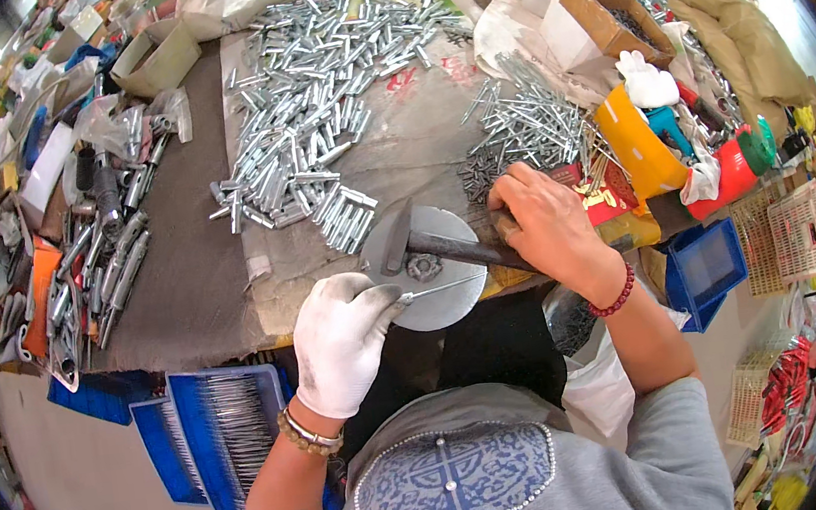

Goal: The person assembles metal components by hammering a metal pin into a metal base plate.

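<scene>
In front of me is a round grey metal disc (444,306) with a nut-like piece (424,267) at its middle. My left hand (343,343), in a white glove, pinches a thin metal rod (447,287) that lies across the disc's near part. My bare right hand (550,224) is closed at the handle of a hammer (462,246). The hammer's head is over the left part of the disc, and its handle slants down to the right. Just beyond my right fingers lies a pile of small dark pieces (487,173).
Many silver metal tubes (312,115) cover the table's far left. Long thin rods (539,119) lie heaped at the right, near a yellow container (642,143). Tools and metal parts (107,219) crowd the left side. Blue crates (236,426) stand below the table edge.
</scene>
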{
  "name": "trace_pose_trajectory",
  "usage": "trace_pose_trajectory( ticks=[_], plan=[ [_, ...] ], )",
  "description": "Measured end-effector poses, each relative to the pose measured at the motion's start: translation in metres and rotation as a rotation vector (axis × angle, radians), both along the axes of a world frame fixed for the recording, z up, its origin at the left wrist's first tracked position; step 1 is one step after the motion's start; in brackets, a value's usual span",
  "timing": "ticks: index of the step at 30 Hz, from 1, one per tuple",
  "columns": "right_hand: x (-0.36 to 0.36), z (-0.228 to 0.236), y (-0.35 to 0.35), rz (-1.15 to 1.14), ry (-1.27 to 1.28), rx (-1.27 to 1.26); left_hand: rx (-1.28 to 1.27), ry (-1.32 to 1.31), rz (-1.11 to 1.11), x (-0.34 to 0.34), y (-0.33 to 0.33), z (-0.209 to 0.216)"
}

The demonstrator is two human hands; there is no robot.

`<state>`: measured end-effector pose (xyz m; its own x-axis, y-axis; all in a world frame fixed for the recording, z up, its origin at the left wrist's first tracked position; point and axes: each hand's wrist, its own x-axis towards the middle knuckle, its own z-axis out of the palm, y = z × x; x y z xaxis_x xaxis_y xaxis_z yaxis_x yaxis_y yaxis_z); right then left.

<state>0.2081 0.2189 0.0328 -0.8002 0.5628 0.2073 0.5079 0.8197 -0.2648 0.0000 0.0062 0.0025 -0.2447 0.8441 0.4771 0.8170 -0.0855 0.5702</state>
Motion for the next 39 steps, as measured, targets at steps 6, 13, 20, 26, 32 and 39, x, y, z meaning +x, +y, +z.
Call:
trace_pose_trajectory(
  ticks=[6, 13, 20, 26, 32, 39],
  plan=[
    [-0.001, 0.003, 0.003, 0.03, -0.041, 0.05, 0.012, 0.017, -0.009, -0.002, 0.0, -0.004],
    [-0.019, 0.022, -0.038, 0.212, 0.191, -0.194, -0.008, 0.056, 0.003, -0.002, -0.003, -0.004],
    [-0.054, 0.015, -0.072, 0.416, 0.214, -0.203, 0.012, 0.069, 0.01, -0.002, 0.0, -0.006],
    [-0.047, 0.012, -0.069, 0.345, 0.383, -0.454, -0.012, 0.048, 0.016, 0.0, -0.002, -0.002],
    [-0.043, 0.014, -0.073, 0.316, 0.269, -0.521, -0.003, 0.041, 0.014, 0.0, -0.004, -0.002],
    [-0.052, 0.026, -0.068, 0.373, 0.192, -0.438, -0.046, 0.037, 0.016, 0.0, -0.002, 0.002]
  ],
)
